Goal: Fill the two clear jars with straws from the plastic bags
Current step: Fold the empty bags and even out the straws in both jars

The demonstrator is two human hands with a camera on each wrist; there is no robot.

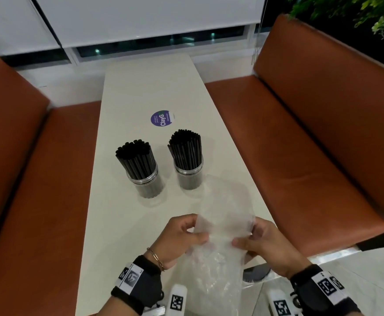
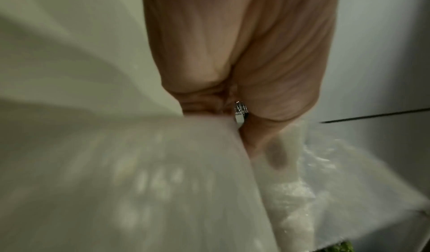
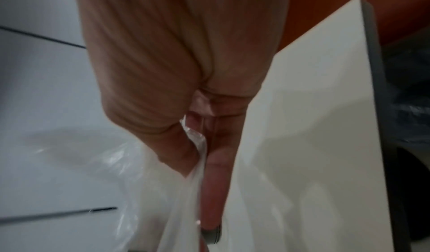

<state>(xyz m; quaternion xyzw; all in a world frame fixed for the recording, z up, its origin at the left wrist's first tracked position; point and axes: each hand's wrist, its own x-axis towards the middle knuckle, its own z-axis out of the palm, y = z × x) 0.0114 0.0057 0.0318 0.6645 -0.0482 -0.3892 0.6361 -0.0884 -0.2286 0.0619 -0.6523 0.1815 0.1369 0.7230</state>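
both clear jars (image 1: 148,179) (image 1: 189,173) packed with black straws (image 1: 134,157); left hand (image 1: 179,237) and right hand (image 1: 262,244) pinch empty plastic bag (image 1: 223,226); filling looks finished.

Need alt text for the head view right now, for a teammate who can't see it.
Both hands, left hand and right hand, pinch an empty-looking clear plastic bag above the near end of a white table. Beyond it stand two clear jars, the left jar and right jar, both packed with upright black straws.

table (image 1: 140,92): white | sticker (image 1: 162,118): purple, round | benches (image 1: 300,137): brown, either side | plant (image 1: 355,10): probably foliage, far right
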